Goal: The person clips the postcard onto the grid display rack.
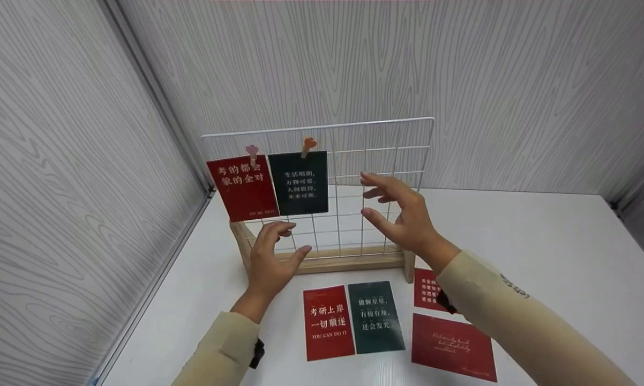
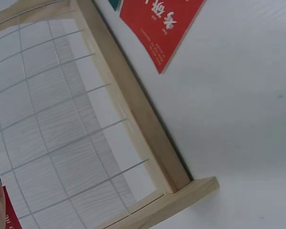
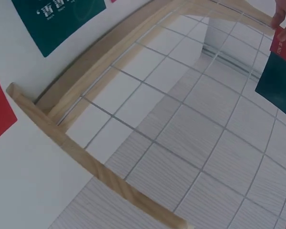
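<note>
A white wire grid rack (image 1: pixel 434 120) stands upright in a wooden base (image 1: pixel 349 264). On its left part hang a red card (image 1: pixel 247 195) under a pink heart clip (image 1: pixel 252 150) and a dark green card (image 1: pixel 299 201) under an orange heart clip (image 1: pixel 309 143). My left hand (image 1: pixel 268 265) is at the cards' lower edges, its thumb apart from its bent fingers. In the right wrist view its fingertips overlap the red card's corner (image 3: pixel 279 42). In front of the bare right part of the grid, my right hand (image 1: pixel 405 214) holds nothing, fingers loosely bent and thumb apart.
Before the rack, a red card (image 1: pixel 327 338) and a green card (image 1: pixel 376 340) lie side by side on the white table (image 1: pixel 525 241). Two more red cards lie to the right, one (image 1: pixel 450 348) nearer, the other (image 1: pixel 425 287) partly under my right sleeve. Grey panel walls enclose the table.
</note>
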`<state>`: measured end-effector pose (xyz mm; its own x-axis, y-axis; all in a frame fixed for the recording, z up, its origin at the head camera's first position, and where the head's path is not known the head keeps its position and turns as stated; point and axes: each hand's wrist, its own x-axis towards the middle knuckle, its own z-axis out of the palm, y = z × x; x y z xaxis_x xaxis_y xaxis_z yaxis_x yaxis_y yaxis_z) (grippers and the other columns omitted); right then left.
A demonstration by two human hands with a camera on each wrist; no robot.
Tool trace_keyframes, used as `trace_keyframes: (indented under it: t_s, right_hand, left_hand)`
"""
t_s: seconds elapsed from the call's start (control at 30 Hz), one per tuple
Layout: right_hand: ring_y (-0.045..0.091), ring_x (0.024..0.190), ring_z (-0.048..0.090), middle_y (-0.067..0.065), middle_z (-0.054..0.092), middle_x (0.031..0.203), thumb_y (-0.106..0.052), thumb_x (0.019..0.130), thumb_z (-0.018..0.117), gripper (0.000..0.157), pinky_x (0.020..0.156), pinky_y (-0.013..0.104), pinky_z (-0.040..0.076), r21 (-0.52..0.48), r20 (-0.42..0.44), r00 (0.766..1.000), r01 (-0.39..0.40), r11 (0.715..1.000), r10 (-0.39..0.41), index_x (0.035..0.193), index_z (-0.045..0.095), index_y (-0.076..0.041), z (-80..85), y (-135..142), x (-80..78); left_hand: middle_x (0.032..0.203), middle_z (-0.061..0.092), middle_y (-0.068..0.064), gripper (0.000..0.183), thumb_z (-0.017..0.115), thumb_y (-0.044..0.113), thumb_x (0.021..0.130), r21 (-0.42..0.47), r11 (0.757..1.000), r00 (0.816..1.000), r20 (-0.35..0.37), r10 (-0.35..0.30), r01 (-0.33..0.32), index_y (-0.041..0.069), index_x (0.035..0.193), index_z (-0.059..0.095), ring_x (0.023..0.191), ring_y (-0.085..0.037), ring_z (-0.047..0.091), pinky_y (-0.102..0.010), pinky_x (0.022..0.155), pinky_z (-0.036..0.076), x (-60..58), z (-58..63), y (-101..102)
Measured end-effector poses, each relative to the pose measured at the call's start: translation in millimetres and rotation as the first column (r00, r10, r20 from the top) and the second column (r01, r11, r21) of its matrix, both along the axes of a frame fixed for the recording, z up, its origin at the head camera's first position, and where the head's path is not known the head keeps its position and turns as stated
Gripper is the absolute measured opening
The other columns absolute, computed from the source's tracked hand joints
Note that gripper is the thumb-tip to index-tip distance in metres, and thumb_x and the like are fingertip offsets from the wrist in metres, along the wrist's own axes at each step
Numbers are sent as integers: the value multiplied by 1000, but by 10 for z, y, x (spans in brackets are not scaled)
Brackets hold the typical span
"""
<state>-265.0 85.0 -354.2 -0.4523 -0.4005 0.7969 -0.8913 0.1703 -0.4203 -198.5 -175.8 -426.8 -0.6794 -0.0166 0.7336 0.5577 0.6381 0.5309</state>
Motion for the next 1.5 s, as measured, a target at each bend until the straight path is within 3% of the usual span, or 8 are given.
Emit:
trace_keyframes:
  t_s: [0.23, 0.4, 0.7, 0.9, 1.07, 1.17, 1.3, 1.5]
  right_hand:
    - [36, 96, 62, 22, 59, 119, 5, 75, 69, 54, 74, 50, 51, 7, 25, 1000, 10, 1000, -10, 126, 50, 10, -25, 208, 192]
    - [35, 95, 62, 20, 60, 118, 3, 79, 68, 51, 76, 44, 51, 34, 37, 997, 65, 997, -66, 126, 51, 9, -5, 354, 356]
    - [34, 98, 61, 18, 60, 120, 9, 76, 70, 54, 82, 38, 50, 92, 108, 987, 107, 990, -117, 127, 51, 9, -188, 639, 389]
    - [28, 98, 62, 13, 60, 122, 7, 76, 72, 56, 81, 35, 51, 120, 99, 981, 157, 980, -169, 129, 53, 3, -540, 894, 247]
    - [27, 94, 64, 11, 62, 121, 6, 73, 76, 58, 77, 40, 52, 135, 114, 971, 193, 972, -209, 127, 57, -2, -810, 1106, 198]
    - [24, 95, 64, 8, 61, 122, 4, 74, 77, 60, 77, 40, 53, 162, 129, 964, 213, 964, -234, 129, 57, -6, -941, 1238, 202]
    - [20, 98, 64, 4, 61, 123, -1, 78, 76, 59, 80, 34, 52, 201, 170, 943, 250, 947, -286, 132, 56, -11, -1066, 1395, 251]
    - [18, 99, 63, 0, 62, 120, -8, 79, 77, 56, 84, 23, 48, 274, 270, 882, 313, 909, -385, 132, 56, -13, -1235, 1622, 307]
  left_hand:
    - [114, 59, -3, 49, 80, 22, 78, 9, 1000, 992, 125, -15, 14, 7, 120, 58, 102, -17, 55, -36, 88, 48, 119, -242, 24]
    - [119, 58, 0, 54, 80, 24, 78, 17, 999, 969, 245, -41, 38, 12, 125, 56, 108, -16, 53, -41, 92, 46, 180, -396, 32]
    - [127, 55, 1, 65, 82, 29, 75, 16, 998, 890, 453, -59, 58, 15, 132, 53, 116, -21, 50, -48, 95, 44, 277, -639, 48]
    - [127, 54, -2, 69, 83, 28, 74, -30, 998, 840, 542, -32, 57, 12, 133, 52, 117, -24, 49, -48, 96, 43, 303, -768, 44]
    - [128, 54, -2, 69, 84, 27, 73, -47, 997, 806, 592, -25, 65, 15, 133, 52, 120, -25, 48, -51, 98, 40, 316, -838, 46]
    - [129, 54, -2, 71, 84, 30, 73, -58, 997, 772, 635, -4, 52, 16, 135, 51, 123, -26, 46, -53, 100, 38, 332, -876, 50]
    - [131, 53, -7, 72, 83, 30, 72, -55, 997, 739, 673, 1, 49, 14, 135, 51, 127, -32, 42, -57, 101, 34, 348, -935, 42]
    - [136, 49, -12, 77, 84, 32, 71, -74, 994, 715, 700, -7, 82, 10, 136, 49, 129, -36, 39, -58, 103, 29, 337, -986, 29]
